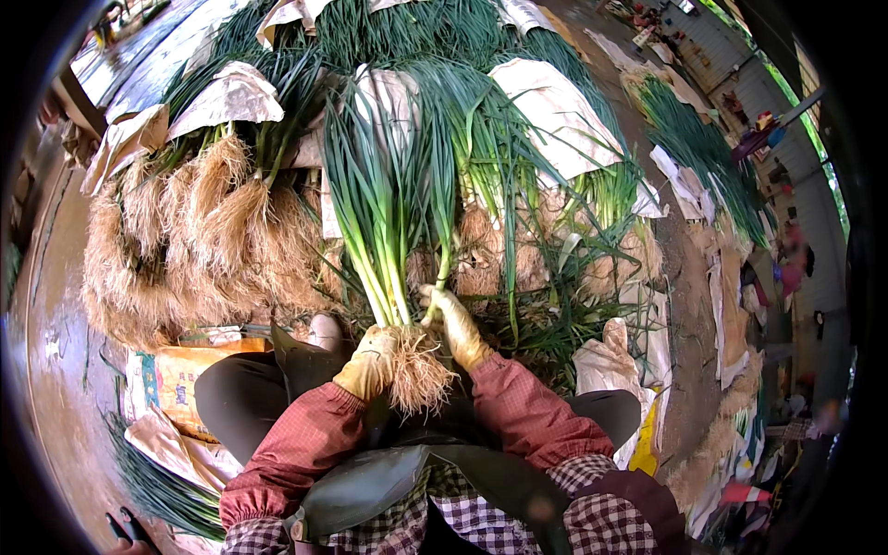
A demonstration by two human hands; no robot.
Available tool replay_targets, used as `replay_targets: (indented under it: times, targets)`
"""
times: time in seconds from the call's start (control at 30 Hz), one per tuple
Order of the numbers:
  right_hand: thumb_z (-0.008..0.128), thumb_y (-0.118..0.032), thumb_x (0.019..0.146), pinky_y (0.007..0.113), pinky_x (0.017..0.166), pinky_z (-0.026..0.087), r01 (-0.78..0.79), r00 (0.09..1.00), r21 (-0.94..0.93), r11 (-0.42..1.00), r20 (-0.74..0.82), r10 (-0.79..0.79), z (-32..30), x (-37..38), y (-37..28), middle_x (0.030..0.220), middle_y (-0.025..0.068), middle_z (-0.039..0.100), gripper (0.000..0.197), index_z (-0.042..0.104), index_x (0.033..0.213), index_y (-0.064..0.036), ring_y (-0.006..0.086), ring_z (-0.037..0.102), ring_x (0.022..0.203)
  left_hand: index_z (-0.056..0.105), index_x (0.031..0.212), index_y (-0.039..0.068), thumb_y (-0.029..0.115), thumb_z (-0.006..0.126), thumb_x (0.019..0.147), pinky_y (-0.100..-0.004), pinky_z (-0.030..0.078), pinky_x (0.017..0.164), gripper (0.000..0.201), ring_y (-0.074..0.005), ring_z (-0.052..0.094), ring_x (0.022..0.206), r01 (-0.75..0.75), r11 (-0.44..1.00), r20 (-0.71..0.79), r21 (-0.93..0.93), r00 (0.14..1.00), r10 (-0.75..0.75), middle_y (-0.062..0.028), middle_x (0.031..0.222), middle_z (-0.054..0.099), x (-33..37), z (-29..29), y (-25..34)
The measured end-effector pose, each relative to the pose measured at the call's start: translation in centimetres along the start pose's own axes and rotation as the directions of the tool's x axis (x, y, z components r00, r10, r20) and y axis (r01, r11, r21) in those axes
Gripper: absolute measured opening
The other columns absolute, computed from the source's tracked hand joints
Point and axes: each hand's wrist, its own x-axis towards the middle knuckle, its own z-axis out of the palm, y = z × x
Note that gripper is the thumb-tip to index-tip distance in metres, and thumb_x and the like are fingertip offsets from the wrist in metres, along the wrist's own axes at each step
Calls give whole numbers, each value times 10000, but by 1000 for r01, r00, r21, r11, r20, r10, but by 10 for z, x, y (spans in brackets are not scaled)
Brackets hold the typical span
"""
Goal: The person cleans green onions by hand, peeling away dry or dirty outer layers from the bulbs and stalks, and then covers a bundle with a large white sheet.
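Note:
My left hand [368,363], in a yellowish work glove, is closed around the white lower ends of a bunch of green onions [387,231]. Their long leaves point away from me, and pale, stringy roots [418,372] hang toward my lap. My right hand [453,324], gloved the same way, grips a green onion stalk [445,254] close beside the bunch. That stalk's lower end is hidden by the glove. Right of it, more green onions [486,153] lie with their leaves spilling over a pale cloth.
A thick row of rooted green onions [199,245] is piled at the left, partly under beige sheets [231,97]. Loose leaves [527,324] litter the ground by my right hand. An orange printed sack [190,379] lies beside my left knee. Another onion pile [694,139] stands far right.

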Motion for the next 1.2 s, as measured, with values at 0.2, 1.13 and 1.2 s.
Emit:
replay_targets:
  times: [0.2,1.13,1.2]
  targets:
    - [542,-461,814,281,472,412,79,959,-745,663,-125,-254,-27,47,-19,606,58,550,472,548,683,-7,147,532,528,606,975,69,148,526,818,-275,472,640,193,-191,610,732,-302,560,172,771,947,273,-61,804,637,9,8,0]
    - [415,-389,907,301,833,436,297,946,-387,873,-5,-324,-20,42,-51,1015,106,589,471,492,1167,-4,177,536,972,398,1216,-42,33,583,766,-290,433,840,493,-197,554,889,337,631,335,-699,934,-128,-113,970,579,-4,32,56]
    - [411,-425,897,326,892,397,369,895,-321,872,-131,-426,-27,60,-83,1093,128,566,510,467,1202,-21,199,512,1037,369,1242,-16,13,589,705,-303,451,791,581,-194,548,850,205,606,219,-769,974,-52,-106,957,568,-2,22,78]
